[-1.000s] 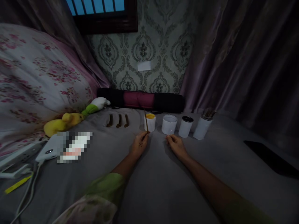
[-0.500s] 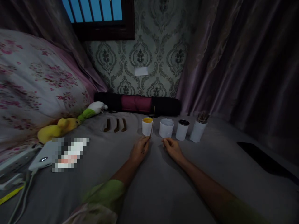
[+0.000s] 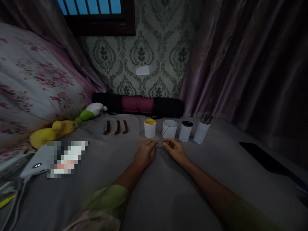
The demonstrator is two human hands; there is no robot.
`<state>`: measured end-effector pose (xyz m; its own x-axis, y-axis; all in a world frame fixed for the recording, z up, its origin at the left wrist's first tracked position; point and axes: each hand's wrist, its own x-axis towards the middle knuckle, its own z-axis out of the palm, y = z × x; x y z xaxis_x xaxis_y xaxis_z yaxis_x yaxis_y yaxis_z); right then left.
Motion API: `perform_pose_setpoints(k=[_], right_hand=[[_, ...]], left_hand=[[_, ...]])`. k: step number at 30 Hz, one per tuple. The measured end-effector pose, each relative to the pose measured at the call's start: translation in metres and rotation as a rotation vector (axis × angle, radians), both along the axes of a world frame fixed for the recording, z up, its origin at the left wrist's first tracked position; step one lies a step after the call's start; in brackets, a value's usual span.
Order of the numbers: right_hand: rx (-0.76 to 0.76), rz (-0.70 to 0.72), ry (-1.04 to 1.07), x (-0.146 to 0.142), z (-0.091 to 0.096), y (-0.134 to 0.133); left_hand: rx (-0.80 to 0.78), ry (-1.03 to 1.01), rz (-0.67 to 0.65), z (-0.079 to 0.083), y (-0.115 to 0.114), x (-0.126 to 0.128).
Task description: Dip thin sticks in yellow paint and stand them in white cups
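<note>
My left hand (image 3: 144,153) rests on the grey bed sheet (image 3: 154,192) and pinches the lower end of a thin brown stick (image 3: 165,131). The stick leans up and to the right across the front of the white cup (image 3: 169,128). My right hand (image 3: 173,149) lies just to its right, fingers curled, close to the stick's lower end; whether it touches the stick is unclear. Beyond the hands stands a row of white cups: one with yellow contents (image 3: 149,127), the white-filled one, one with black contents (image 3: 186,130), and one holding several sticks (image 3: 201,130).
Three small brown curved pieces (image 3: 116,127) lie left of the cups. A black and maroon roll (image 3: 137,105) lies along the wall. A yellow and green soft toy (image 3: 60,128), a power bank (image 3: 38,159) and cables are at the left. A dark flat object (image 3: 264,157) lies at the right.
The stick in my left hand has tipped from near upright by the yellow cup to leaning right over the white cup. My hands have come closer together. The camera has shifted slightly.
</note>
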<state>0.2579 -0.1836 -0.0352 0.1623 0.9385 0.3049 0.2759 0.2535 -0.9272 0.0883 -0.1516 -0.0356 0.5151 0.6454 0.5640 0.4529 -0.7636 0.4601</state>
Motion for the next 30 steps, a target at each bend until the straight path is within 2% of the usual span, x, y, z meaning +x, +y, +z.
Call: perform_pose_setpoints(k=[13, 19, 30], right_hand=[[-0.064, 0.050, 0.082, -0.004, 0.010, -0.005], [-0.075, 0.025, 0.135, -0.003, 0.009, -0.004], [-0.063, 0.017, 0.177, -0.004, 0.010, -0.002]], left_hand=[[0.083, 0.118, 0.011, -0.003, 0.002, -0.001], [0.126, 0.159, 0.011, -0.005, 0.004, -0.002], [0.072, 0.238, 0.042, 0.002, -0.002, -0.001]])
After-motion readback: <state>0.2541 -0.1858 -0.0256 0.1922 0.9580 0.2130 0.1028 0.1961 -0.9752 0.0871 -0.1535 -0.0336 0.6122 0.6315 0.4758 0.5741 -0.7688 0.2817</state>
